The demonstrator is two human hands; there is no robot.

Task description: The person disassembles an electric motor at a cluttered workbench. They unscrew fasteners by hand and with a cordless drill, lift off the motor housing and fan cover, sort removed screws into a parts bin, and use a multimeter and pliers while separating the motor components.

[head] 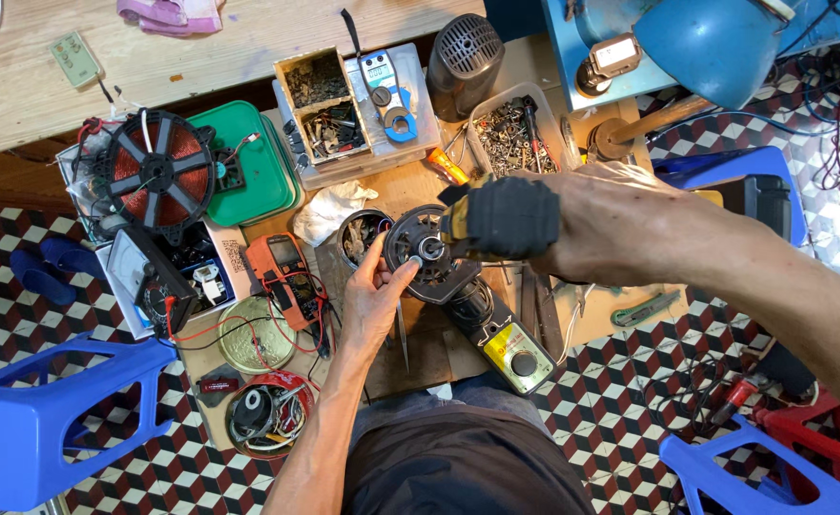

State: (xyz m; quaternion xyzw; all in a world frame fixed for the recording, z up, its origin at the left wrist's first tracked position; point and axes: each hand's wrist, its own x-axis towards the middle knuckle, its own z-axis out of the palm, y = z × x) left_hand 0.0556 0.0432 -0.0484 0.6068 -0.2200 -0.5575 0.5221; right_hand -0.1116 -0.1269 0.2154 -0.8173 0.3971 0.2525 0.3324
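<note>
Steadying a motor housing at mid-bench

Left hand [374, 296] touches the round dark metal motor housing [429, 256] from its near-left, fingers apart, fingertip at the hub. Right hand [620, 224], from the right, is clamped on a black-handled tool [506, 217] just beside it.

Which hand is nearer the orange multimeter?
Left. The left hand sits just right of the orange multimeter, fingers on the round motor part. The right hand grips a black tool farther right.
</note>
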